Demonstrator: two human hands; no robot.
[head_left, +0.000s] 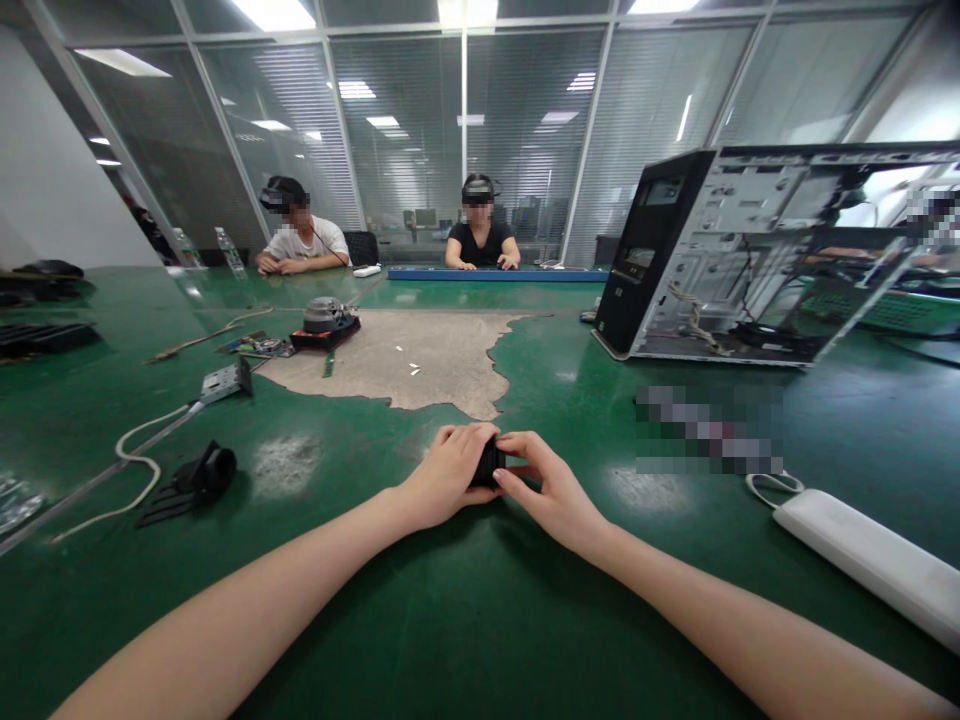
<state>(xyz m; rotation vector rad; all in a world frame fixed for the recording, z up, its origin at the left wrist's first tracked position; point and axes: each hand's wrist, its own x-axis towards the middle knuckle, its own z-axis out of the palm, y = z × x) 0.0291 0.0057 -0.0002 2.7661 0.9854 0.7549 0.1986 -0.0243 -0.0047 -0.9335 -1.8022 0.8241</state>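
A small black object (489, 464) is between my two hands, low over the green table (420, 620) at the middle of the view. My left hand (452, 468) is wrapped round its left side and covers much of it. From the right, the thumb and fingers of my right hand (546, 487) close on its other side. What the object is cannot be made out. Just beyond my hands lies the front tip of a bare, worn patch (420, 345) in the green surface.
An open computer case (652, 260) stands at the right, with a white power strip (862, 560) nearer. Left are a black plastic part (199, 478), a metal box (225, 380) and a cooler (326, 322). Two people sit across the table behind a blue bar (499, 274).
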